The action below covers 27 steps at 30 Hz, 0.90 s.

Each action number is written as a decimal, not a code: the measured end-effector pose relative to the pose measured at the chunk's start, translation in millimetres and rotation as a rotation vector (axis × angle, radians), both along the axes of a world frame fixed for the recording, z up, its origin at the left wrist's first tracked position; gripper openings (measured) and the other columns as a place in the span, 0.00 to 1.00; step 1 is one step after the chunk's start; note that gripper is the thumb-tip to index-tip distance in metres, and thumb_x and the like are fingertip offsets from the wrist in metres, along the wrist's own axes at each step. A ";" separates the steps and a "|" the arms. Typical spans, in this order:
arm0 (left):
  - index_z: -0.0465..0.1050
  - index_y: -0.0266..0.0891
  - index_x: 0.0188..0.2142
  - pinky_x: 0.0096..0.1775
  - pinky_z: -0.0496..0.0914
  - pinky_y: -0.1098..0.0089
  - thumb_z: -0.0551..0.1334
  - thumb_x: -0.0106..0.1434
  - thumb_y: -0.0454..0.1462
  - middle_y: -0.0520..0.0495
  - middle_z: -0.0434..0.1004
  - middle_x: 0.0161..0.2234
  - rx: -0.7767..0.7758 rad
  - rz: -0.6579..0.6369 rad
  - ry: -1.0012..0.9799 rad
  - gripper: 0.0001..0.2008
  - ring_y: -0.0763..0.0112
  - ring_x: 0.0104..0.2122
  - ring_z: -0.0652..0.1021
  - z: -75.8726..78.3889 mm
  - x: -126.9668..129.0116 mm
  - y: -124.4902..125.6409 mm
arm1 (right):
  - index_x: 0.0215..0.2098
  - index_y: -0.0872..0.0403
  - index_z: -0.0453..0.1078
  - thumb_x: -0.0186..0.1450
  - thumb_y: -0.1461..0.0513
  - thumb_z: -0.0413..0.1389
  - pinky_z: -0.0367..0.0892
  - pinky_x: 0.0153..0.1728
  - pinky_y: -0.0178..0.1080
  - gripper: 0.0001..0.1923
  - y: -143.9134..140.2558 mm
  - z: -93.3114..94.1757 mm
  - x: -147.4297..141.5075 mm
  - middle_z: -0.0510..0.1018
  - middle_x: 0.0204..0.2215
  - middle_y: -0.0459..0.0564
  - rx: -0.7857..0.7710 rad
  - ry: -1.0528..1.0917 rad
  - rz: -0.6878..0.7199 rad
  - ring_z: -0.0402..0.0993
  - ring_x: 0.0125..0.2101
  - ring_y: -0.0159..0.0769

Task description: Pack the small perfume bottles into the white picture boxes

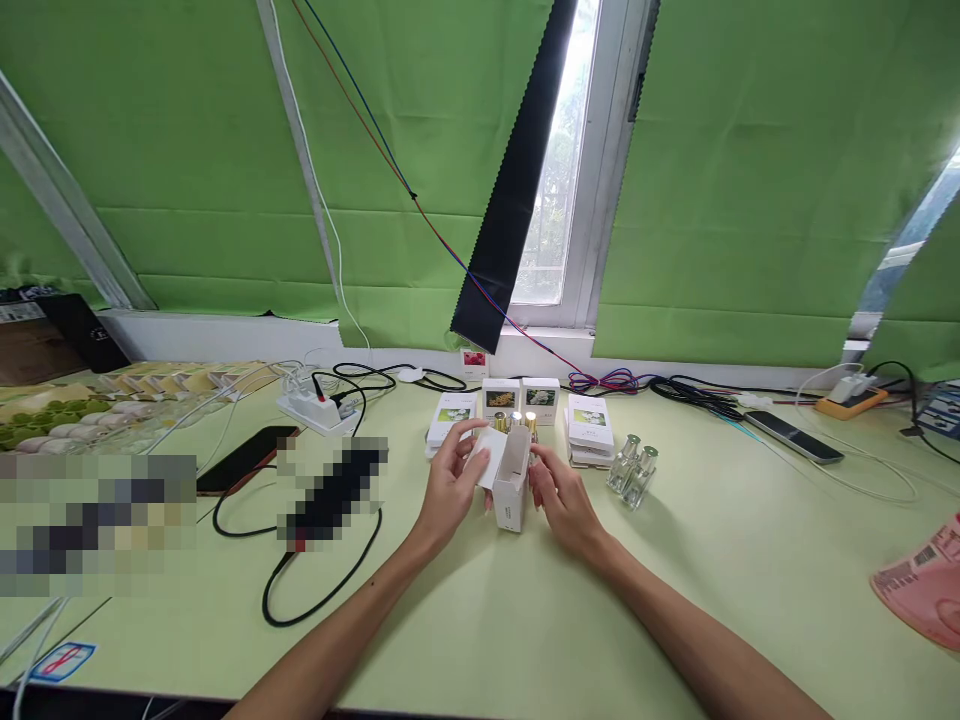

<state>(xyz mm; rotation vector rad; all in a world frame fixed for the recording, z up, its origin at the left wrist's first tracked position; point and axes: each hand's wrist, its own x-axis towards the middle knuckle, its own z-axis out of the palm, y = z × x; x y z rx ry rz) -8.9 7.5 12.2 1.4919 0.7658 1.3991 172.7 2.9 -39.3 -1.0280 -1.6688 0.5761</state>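
Both forearms reach in over the pale green table (525, 620). The left hand (448, 478) and right hand (564, 497) together grip an open white carton (512, 480); two glass bottles (632, 468) stand just beyond the right hand.

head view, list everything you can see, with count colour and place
small white open-ended cardboard box: one, white, held upright at table centre
flat white printed cartons: several, white with picture labels, behind the box
small clear glass bottles: two, clear, right of the box
gold-capped bottles: about three, gold tops, behind the box
white power strip: one, left rear
dark smartphone: one, black, left
black cable: one, looped at left front
pale green table: one, underneath everything
left hand: on the box flap
right hand: touching the box's right side
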 end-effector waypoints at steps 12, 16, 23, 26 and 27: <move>0.73 0.40 0.51 0.29 0.78 0.66 0.64 0.66 0.45 0.48 0.80 0.36 -0.073 -0.119 0.102 0.17 0.70 0.23 0.79 -7.2 7.9 0.5 | 0.53 0.57 0.71 0.74 0.40 0.38 0.65 0.26 0.37 0.35 -1.3 5.3 0.3 0.71 0.23 0.45 -0.125 0.184 0.081 0.67 0.22 0.35; 0.73 0.40 0.51 0.28 0.78 0.65 0.64 0.65 0.48 0.44 0.81 0.41 -0.079 -0.105 0.128 0.20 0.68 0.24 0.80 -9.9 9.8 0.5 | 0.52 0.57 0.72 0.73 0.39 0.39 0.65 0.25 0.37 0.35 -1.8 6.0 0.1 0.70 0.24 0.45 -0.156 0.245 0.123 0.66 0.23 0.35; 0.72 0.39 0.50 0.26 0.78 0.65 0.64 0.64 0.51 0.46 0.80 0.35 -0.081 -0.024 0.187 0.22 0.66 0.25 0.80 -11.0 11.4 -1.7 | 0.61 0.58 0.67 0.72 0.39 0.41 0.66 0.26 0.38 0.37 1.0 -0.2 1.6 0.69 0.25 0.45 -0.190 0.271 0.140 0.66 0.24 0.35; 0.72 0.40 0.49 0.26 0.77 0.65 0.64 0.64 0.51 0.47 0.79 0.34 -0.079 -0.003 0.232 0.21 0.65 0.25 0.80 -9.9 11.5 -2.3 | 0.62 0.58 0.67 0.72 0.39 0.41 0.66 0.26 0.38 0.38 1.0 -0.5 1.8 0.70 0.26 0.46 -0.190 0.261 0.131 0.67 0.25 0.36; 0.72 0.40 0.50 0.26 0.77 0.65 0.64 0.64 0.51 0.47 0.79 0.35 -0.075 0.006 0.247 0.21 0.65 0.25 0.80 -10.0 11.3 -2.1 | 0.62 0.58 0.67 0.72 0.39 0.41 0.66 0.26 0.38 0.38 0.8 0.1 1.7 0.71 0.27 0.47 -0.190 0.259 0.132 0.67 0.25 0.36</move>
